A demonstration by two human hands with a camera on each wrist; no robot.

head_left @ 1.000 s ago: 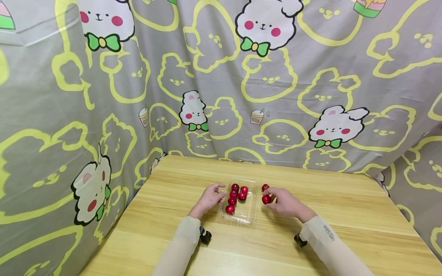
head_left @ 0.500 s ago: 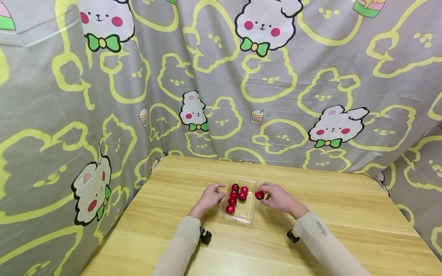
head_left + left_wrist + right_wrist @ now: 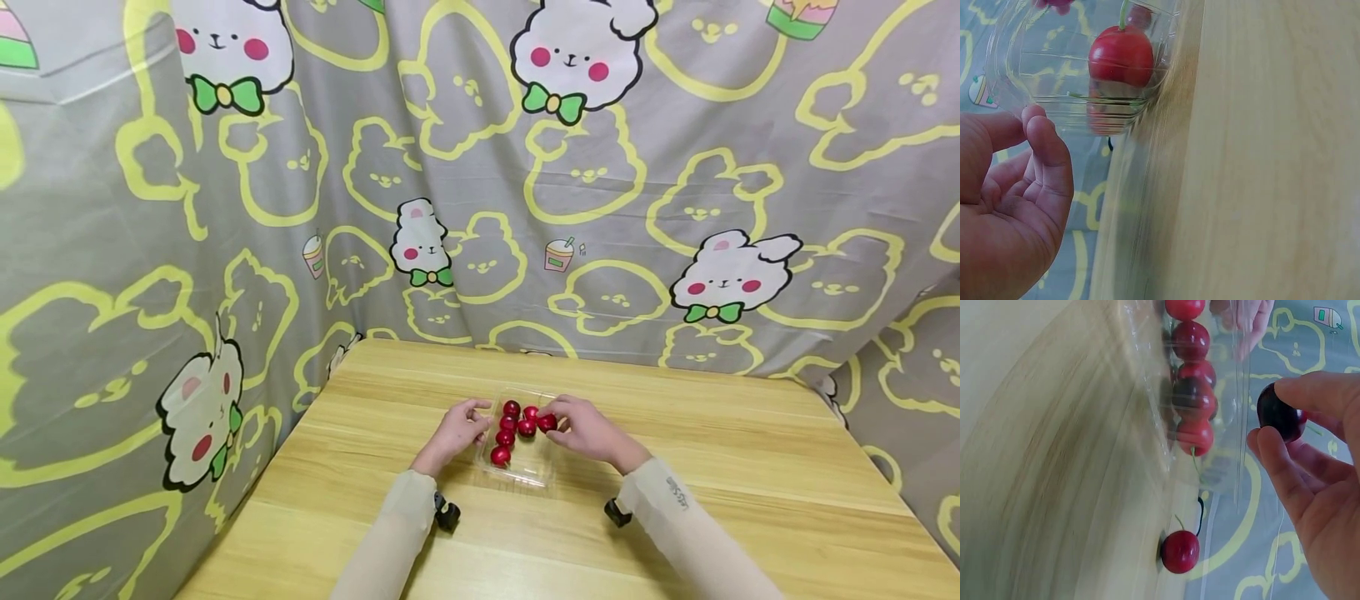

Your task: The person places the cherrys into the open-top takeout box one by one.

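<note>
A clear plastic box point(image 3: 528, 462) stands on the table with several red cherries point(image 3: 506, 437) inside, some with green stems. My left hand point(image 3: 454, 432) is at its left side; in the left wrist view, thumb and fingertip pinch the box's rim. Between the thumb and fingers of my right hand point(image 3: 588, 429) is a dark red cherry point(image 3: 1280, 414), held above the right side of the box. One more cherry point(image 3: 1180, 551) with a stem lies on the table right of the box. In the head view, the right hand hides it.
The wooden table point(image 3: 750, 467) extends around the box on every side. A grey curtain point(image 3: 480, 167) printed with cartoon animals hangs behind the table and along its left. Each wrist wears a small black camera point(image 3: 447, 512).
My right hand has carried its cherry leftward from the table to above the box's right part. The left hand has stayed in place at the rim.
</note>
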